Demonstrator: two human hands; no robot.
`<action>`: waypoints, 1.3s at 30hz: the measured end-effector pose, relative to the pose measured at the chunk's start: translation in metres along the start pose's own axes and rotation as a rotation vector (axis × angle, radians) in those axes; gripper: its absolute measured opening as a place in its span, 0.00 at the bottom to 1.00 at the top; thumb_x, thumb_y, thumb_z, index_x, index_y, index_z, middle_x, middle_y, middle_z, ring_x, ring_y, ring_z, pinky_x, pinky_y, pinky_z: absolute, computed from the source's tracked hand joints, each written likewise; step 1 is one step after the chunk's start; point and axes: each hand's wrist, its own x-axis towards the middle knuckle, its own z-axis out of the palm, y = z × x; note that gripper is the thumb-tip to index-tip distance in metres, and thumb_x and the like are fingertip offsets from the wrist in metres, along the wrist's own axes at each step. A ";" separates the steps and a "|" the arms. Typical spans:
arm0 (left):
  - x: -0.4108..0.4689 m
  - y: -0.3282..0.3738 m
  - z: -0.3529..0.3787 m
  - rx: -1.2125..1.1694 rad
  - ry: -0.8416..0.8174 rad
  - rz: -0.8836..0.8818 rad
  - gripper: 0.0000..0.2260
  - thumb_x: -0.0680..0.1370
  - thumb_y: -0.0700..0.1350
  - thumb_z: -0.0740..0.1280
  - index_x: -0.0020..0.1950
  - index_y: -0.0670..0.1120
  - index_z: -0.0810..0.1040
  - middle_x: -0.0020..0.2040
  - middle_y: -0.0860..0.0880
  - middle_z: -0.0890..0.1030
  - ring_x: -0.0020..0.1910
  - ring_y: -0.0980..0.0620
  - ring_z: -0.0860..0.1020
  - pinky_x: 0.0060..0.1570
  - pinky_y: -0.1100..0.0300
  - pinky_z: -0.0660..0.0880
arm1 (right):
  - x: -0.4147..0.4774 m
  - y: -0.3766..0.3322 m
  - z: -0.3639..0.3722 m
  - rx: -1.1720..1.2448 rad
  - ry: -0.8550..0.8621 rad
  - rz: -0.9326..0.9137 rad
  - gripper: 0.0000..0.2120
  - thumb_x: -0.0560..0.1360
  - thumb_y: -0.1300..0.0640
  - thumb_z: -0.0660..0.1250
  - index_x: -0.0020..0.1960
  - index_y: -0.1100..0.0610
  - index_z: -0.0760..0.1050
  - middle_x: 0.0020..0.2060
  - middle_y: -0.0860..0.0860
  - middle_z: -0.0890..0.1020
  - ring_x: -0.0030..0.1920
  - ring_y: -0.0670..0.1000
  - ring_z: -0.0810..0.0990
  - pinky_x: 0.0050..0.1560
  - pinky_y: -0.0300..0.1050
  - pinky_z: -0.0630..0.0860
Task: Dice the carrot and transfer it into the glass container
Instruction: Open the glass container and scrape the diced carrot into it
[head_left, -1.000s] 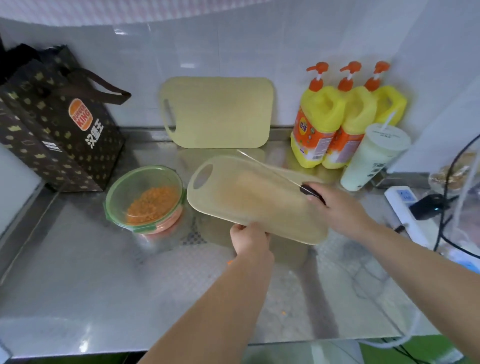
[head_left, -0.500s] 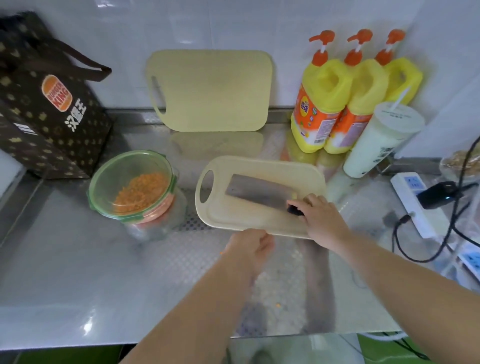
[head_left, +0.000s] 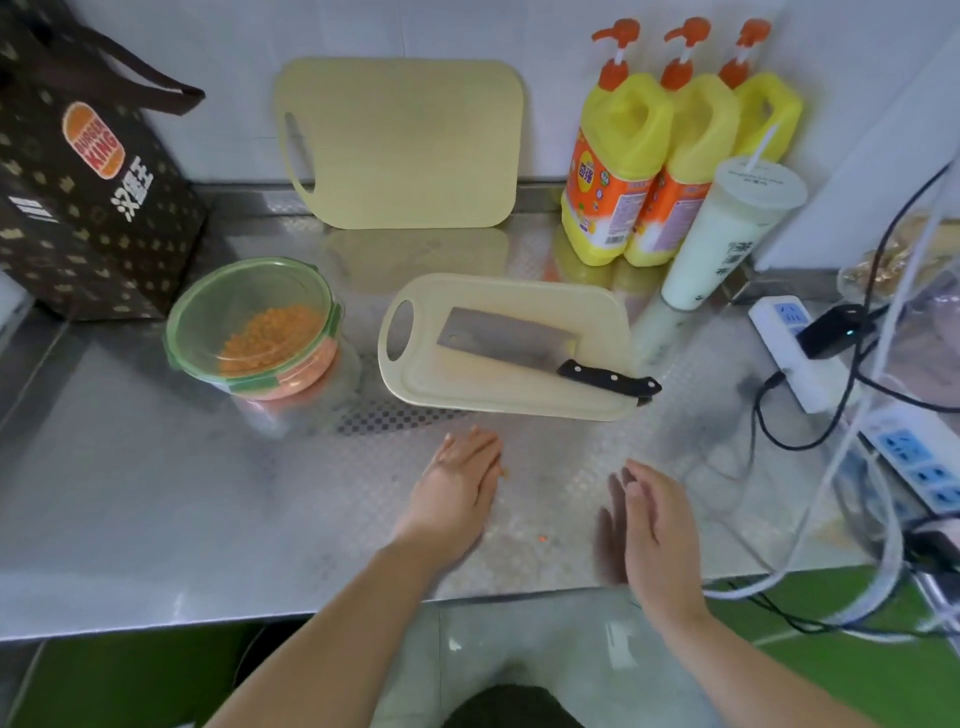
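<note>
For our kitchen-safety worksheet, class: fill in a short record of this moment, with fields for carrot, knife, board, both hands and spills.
carrot: diced carrot lies in the glass container
knife: cleaver flat on the cutting board, handle end past its edge
left hand: left hand open, holding nothing
right hand: right hand open, holding nothing
spills: orange bit on the counter

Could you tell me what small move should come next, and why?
Probably the left hand should pick the stray carrot bit off the counter and drop it in the glass container: the diced carrot already sits there, the knife lies on the cutting board, and the right hand is empty too.
</note>
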 end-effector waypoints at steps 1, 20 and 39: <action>-0.003 0.001 0.004 0.011 -0.026 0.045 0.18 0.83 0.46 0.53 0.70 0.43 0.71 0.72 0.50 0.69 0.74 0.52 0.62 0.69 0.73 0.38 | -0.008 0.000 0.004 0.029 -0.011 0.026 0.15 0.79 0.51 0.54 0.61 0.54 0.73 0.53 0.43 0.76 0.60 0.52 0.75 0.63 0.52 0.71; -0.056 -0.045 -0.050 -0.168 0.306 -0.014 0.09 0.74 0.33 0.67 0.51 0.41 0.83 0.49 0.46 0.83 0.45 0.61 0.77 0.49 0.81 0.66 | 0.002 -0.089 0.107 0.384 -0.225 -0.048 0.11 0.82 0.58 0.55 0.54 0.52 0.77 0.47 0.52 0.82 0.50 0.54 0.81 0.55 0.46 0.77; -0.087 -0.066 -0.047 -0.185 0.349 -0.016 0.13 0.74 0.27 0.63 0.52 0.38 0.83 0.48 0.49 0.83 0.50 0.67 0.75 0.49 0.81 0.67 | 0.029 -0.095 0.132 0.537 -0.451 -0.057 0.16 0.76 0.55 0.53 0.43 0.56 0.80 0.44 0.52 0.84 0.50 0.50 0.82 0.54 0.41 0.76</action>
